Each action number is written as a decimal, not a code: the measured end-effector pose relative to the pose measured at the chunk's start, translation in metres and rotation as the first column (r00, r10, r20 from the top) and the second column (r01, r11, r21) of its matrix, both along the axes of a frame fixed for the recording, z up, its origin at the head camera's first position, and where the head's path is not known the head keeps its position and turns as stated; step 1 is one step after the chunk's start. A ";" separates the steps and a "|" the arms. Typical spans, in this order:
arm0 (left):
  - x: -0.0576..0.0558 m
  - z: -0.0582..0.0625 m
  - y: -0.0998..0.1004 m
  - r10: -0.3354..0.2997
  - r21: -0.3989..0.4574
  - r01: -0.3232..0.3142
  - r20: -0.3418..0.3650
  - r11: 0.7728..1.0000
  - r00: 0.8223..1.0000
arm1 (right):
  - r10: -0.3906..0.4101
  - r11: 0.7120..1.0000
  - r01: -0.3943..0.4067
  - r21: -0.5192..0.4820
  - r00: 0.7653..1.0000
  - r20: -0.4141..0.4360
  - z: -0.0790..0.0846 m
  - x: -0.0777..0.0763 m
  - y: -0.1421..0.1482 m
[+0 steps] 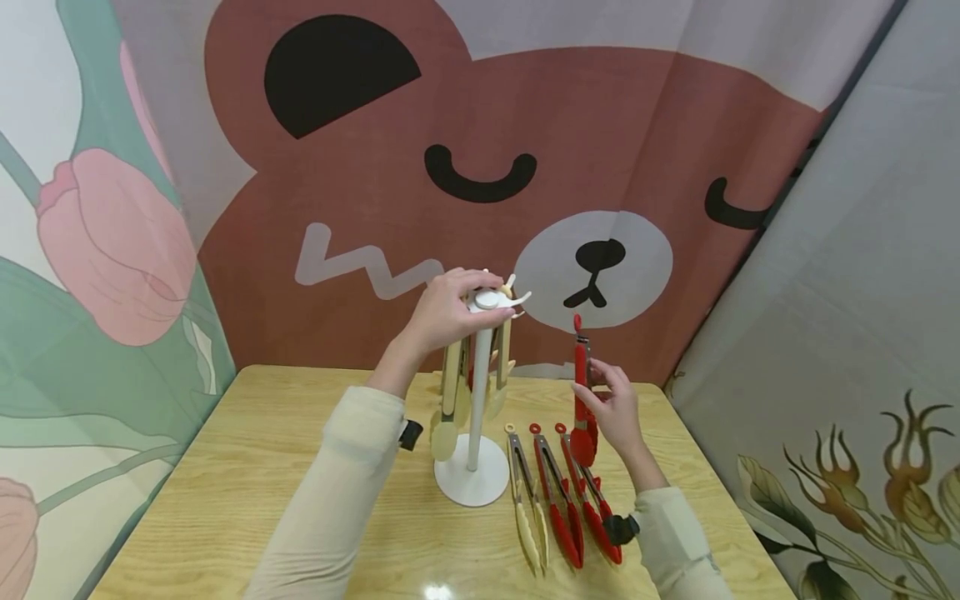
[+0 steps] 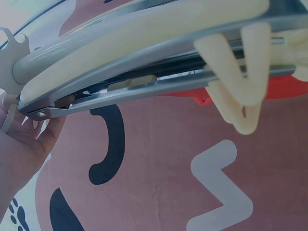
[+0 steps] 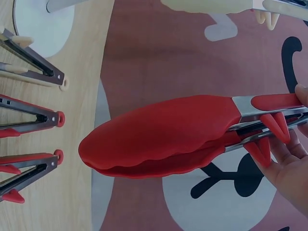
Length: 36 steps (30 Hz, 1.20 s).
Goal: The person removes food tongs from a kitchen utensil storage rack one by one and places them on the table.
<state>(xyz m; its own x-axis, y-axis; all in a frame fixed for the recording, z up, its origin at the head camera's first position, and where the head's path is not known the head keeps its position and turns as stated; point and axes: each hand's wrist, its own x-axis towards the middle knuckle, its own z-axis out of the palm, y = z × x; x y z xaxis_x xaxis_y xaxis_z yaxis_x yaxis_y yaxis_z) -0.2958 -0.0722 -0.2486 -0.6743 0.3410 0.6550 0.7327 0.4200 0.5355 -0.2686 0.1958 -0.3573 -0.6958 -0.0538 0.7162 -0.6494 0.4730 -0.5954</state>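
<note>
Head view: the left hand [image 1: 456,308], fingers curled, is gripping the white rack [image 1: 482,400] at its top, probably steadying it; the right hand [image 1: 618,412] is pinching red tongs [image 1: 581,387] upright toward the right edge of the table [image 1: 300,467], apparently keeping their ring [image 1: 577,323] uppermost.

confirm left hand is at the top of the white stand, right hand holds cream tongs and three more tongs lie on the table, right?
Not quite: the tongs in the right hand are red, not cream, as the right wrist view shows. The left hand is at the top of the white stand, and three more tongs lie on the table.
</note>
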 end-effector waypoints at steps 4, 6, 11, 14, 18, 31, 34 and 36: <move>0.000 -0.001 0.000 0.001 -0.001 -0.001 -0.001 1.000 1.000 | -0.012 1.000 0.012 0.002 1.000 0.009 -0.001 0.001 0.002; -0.001 -0.001 0.000 0.003 -0.002 -0.003 0.000 1.000 1.000 | -0.023 1.000 0.023 0.006 1.000 0.021 -0.002 0.001 0.004; -0.001 0.000 0.000 0.002 -0.002 -0.002 0.001 1.000 1.000 | -0.065 0.998 0.064 0.028 0.998 0.026 -0.004 0.003 0.009; -0.001 0.000 0.000 0.001 -0.002 -0.001 0.002 1.000 1.000 | -0.082 0.996 0.082 0.039 0.997 0.010 -0.008 0.000 0.014; 0.000 0.000 0.000 -0.001 0.002 0.001 0.004 1.000 1.000 | -0.108 0.993 0.107 0.055 0.994 0.018 -0.024 -0.012 0.028; -0.001 0.000 0.000 -0.014 0.009 0.014 -0.013 1.000 1.000 | -0.204 0.971 0.197 0.134 0.978 0.038 -0.055 -0.024 0.059; -0.001 0.000 0.000 -0.012 0.007 0.012 -0.015 1.000 1.000 | -0.233 0.962 0.223 0.160 0.972 0.042 -0.061 -0.025 0.065; -0.001 0.000 0.000 -0.011 0.007 0.011 -0.015 1.000 1.000 | -0.245 0.957 0.237 0.166 0.969 0.033 -0.065 -0.025 0.068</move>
